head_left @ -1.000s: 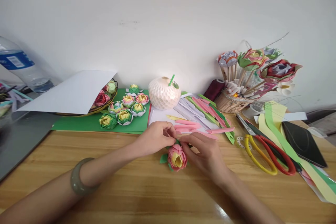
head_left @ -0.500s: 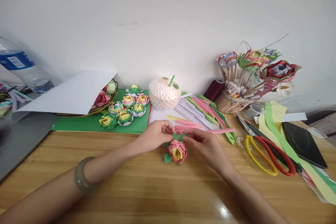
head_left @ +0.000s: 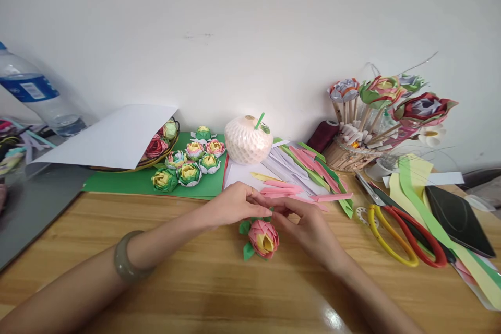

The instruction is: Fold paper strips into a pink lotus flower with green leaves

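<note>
A folded paper flower (head_left: pixel 263 236), pink outside with a yellow centre, lies just above the wooden table with green petals around its base. My left hand (head_left: pixel 237 204) comes in from the left, a ring on one finger and a bangle (head_left: pixel 129 255) on the wrist, pinching a green petal at the flower's far side. From the right, my right hand (head_left: pixel 307 222) pinches the same far edge, its fingertips meeting those of the left. The petal between the fingertips is mostly hidden. Two green petals (head_left: pixel 247 250) stick out on the flower's left.
Several finished paper flowers (head_left: pixel 188 173) sit on a green sheet (head_left: pixel 117 182) at back left. A white textured fruit-shaped ornament (head_left: pixel 250 141) stands behind my hands, beside folded paper strips (head_left: pixel 285 188). Scissors (head_left: pixel 395 235) lie at right, near a basket (head_left: pixel 346 156) of stemmed flowers.
My fingers have closed in together over the green petal behind the flower, covering it more. The flower sits slightly lower in view, and the whole view has shifted a little.
</note>
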### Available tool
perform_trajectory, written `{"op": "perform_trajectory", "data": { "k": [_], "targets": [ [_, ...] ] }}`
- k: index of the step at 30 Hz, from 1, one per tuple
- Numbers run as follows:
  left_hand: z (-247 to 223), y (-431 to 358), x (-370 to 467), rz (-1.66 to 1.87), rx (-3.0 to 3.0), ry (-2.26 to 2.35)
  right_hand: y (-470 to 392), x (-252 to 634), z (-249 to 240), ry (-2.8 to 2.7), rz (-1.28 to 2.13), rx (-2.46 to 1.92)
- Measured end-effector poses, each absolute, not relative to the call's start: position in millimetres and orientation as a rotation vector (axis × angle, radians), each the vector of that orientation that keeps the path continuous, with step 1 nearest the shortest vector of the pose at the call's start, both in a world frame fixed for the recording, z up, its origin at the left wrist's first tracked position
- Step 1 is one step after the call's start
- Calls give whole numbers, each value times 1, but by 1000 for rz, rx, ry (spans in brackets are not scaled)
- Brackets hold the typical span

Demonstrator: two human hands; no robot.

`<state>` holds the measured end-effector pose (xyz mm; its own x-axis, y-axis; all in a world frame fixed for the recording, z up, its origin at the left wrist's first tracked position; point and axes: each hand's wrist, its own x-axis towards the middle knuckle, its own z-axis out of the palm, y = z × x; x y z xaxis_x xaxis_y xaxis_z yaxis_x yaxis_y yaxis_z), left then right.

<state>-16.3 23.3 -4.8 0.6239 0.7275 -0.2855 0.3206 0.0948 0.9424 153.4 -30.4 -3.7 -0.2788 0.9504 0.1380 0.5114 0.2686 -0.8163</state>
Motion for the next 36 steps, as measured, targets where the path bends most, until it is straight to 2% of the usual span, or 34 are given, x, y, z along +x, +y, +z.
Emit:
{"op": "perform_trajectory", "data": {
  "k": [11, 16, 21, 26, 32, 36],
  "targets": [
    [2, 1, -9, 610, 1498, 1025, -35, 152, 3, -1821, 807, -1218],
    [9, -4, -10, 690, 1531, 1052, -37, 153, 1, -1823, 577, -1185],
    [14, -11, -12, 789, 1943, 1222, -41, 153, 0, -1899, 263, -1125],
    [15, -18, -10, 896, 2237, 1168, -43, 151, 2, -1914, 95, -1092],
    [14, -17, -10, 854, 2191, 1221, -46, 149, 4, -1951, 231, -1008],
    [19, -8, -15, 859, 1997, 1040, -45, 154, 7, -1909, 441, -1077]
  ]
}}
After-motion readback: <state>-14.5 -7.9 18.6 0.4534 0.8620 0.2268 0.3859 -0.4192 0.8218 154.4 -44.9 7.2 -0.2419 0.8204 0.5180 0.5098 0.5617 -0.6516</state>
